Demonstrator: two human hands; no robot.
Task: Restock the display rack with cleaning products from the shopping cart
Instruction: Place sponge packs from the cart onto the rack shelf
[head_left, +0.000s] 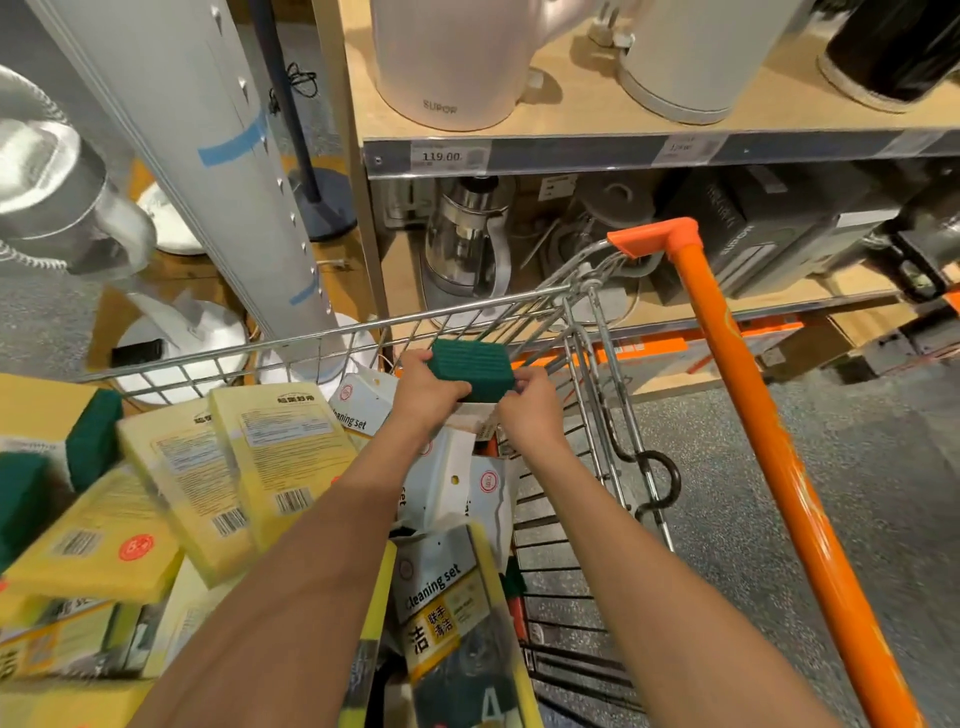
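While both arms reach forward over the shopping cart, the left hand and the right hand hold one dark green ribbed scouring block between them, just above the cart's far wire rim near the centre of the view; the left hand's fingers curl round its near left edge and the right hand pinches its lower right corner, where a white card backing hangs below it. Under the hands, inside the cart, lie white packs printed "cleaning set", one at 6 o'clock from the block and another peeking out at 9 o'clock of the left hand. Toward 8 o'clock sit flat yellow packets with barcodes, leaning on one another, and more green pads at the far left edge. The cart's orange handle runs from 1 o'clock of the block down to the lower right corner. At 12 o'clock stands a wooden shelf carrying white kettles, with a price tag reading 119.00 on its front edge; on the level below, a glass and steel kettle stands beside dark boxes. At 10 o'clock a white tower fan rises from the floor
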